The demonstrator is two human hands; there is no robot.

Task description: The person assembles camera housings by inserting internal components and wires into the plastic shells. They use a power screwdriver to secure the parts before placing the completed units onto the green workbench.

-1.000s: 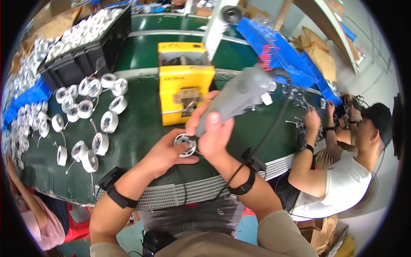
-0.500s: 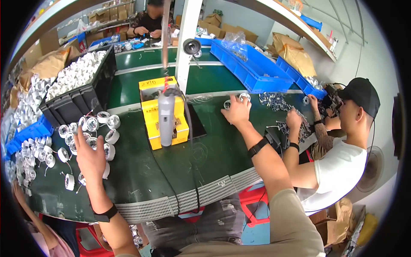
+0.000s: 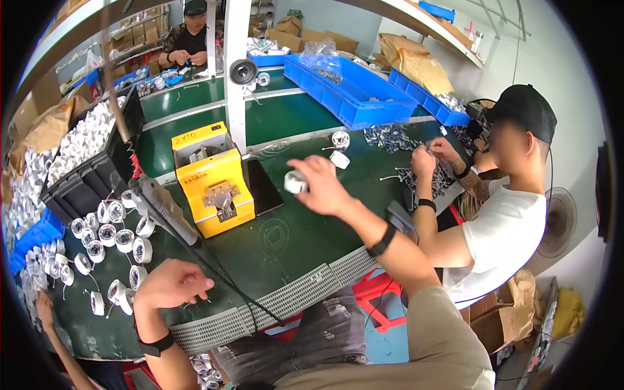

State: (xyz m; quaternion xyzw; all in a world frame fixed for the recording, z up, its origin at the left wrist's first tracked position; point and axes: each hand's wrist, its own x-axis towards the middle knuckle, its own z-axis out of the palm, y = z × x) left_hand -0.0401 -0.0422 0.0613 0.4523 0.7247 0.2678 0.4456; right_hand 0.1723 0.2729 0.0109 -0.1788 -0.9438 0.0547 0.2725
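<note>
A round white lamp part [image 3: 296, 182] is pinched in the fingers of my right hand [image 3: 323, 188], above the green bench right of the yellow fixture [image 3: 214, 182]. My left hand [image 3: 172, 284] hovers by the near edge, fingers loosely curled and apart, with nothing visible in them. Just beyond it a grey electric screwdriver [image 3: 166, 209] hangs slanted on its coiled cord. Several similar round white lamp parts [image 3: 124, 240] with short wires stand left of the screwdriver. Two more, a white ring part [image 3: 340, 139] and a plain white one [image 3: 338, 159], lie beyond my right hand.
A black crate [image 3: 88, 175] full of white parts stands at the left. A blue tray [image 3: 354, 97] sits farther back. At right a co-worker [image 3: 497, 240] handles small parts beside a dark pile [image 3: 393, 138]. Another person [image 3: 188, 42] works across the bench.
My right hand has come left and nearer with the lamp part. My left hand has drawn back from the lamp parts, its fingers curling. The screwdriver has swung left and tilted.
</note>
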